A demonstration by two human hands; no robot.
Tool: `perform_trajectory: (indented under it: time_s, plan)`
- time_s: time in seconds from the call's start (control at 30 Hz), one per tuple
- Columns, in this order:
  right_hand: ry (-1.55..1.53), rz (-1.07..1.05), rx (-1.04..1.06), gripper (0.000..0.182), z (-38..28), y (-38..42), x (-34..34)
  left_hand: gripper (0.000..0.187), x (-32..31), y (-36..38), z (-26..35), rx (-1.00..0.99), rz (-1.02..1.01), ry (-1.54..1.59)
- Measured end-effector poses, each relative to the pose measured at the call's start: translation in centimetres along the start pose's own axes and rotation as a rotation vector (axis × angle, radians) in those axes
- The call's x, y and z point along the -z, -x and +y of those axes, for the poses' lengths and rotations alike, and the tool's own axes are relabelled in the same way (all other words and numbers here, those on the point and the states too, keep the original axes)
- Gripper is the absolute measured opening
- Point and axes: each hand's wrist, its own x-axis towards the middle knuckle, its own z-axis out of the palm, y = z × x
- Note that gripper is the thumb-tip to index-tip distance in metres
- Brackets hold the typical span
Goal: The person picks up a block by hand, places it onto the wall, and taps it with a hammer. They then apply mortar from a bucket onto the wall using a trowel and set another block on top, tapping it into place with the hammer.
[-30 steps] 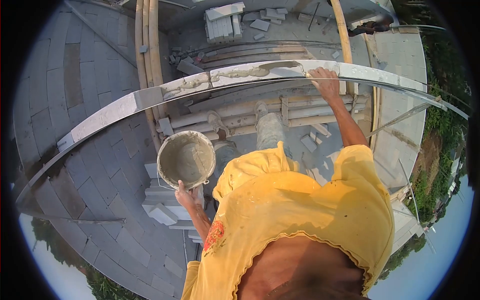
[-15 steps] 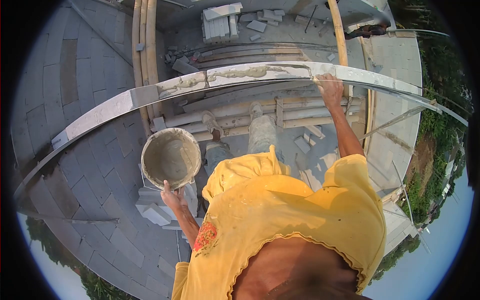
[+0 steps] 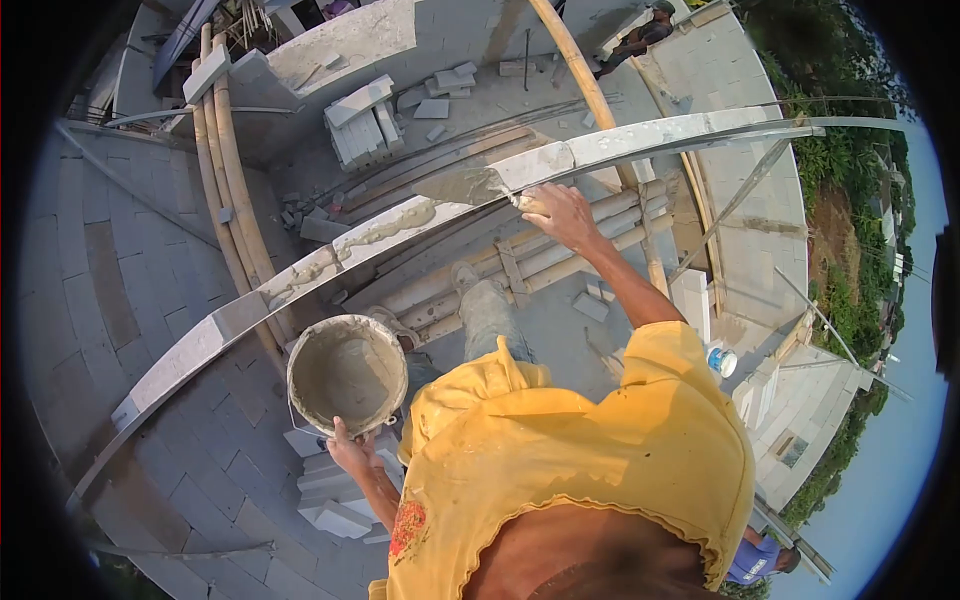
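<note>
My left hand (image 3: pixel 356 452) grips the near rim of a round bucket (image 3: pixel 302 372) with grey mortar inside. In my right hand (image 3: pixel 566 216) is the handle of a trowel (image 3: pixel 462 186), its grey blade lying at the top of the wall. This narrow block wall (image 3: pixel 640 138) runs across the view in front of me. Wet mortar (image 3: pixel 385 228) covers part of its top, left of the trowel. The bucket is just on my side of the wall, apart from the trowel.
Bamboo poles (image 3: pixel 235 165) stand at the left, and another pole (image 3: pixel 578 62) rises behind the wall. Blocks are stacked (image 3: pixel 362 135) beyond it. One person (image 3: pixel 645 38) is at the top right, another (image 3: pixel 755 558) at the bottom right. A white container (image 3: pixel 722 361) sits to the right.
The view has turned, so the wall now slants. My right hand has moved left along the wall top, and the trowel blade now shows. My left hand still holds the bucket.
</note>
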Motion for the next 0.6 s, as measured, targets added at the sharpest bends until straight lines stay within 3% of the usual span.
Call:
perform_trajectory:
  time_s: [0.13, 0.27, 0.33, 0.4, 0.6]
  plan:
    - [-0.061, -0.22, 0.169, 0.03, -10.7, 0.6, 4.0, 0.027, -3.6, -0.5, -0.3, -0.028, -0.001, -0.163]
    - [0.177, -0.317, 0.284, 0.024, -19.5, 1.6, 1.7, 0.025, -6.5, -1.0, -0.7, -0.104, -0.057, -0.251]
    - [0.254, -0.386, 0.318, 0.023, -22.7, 1.4, -0.9, 0.035, -7.3, -0.9, 0.0, -0.179, -0.12, -0.288]
    - [0.263, -0.445, 0.299, 0.026, -24.9, 0.5, -2.0, 0.048, -8.2, 0.8, 2.1, -0.238, -0.18, -0.306]
    - [0.033, -0.63, 0.203, 0.033, -24.0, -0.6, -4.6, 0.057, -7.1, -1.7, 2.9, -0.594, -0.257, -0.628]
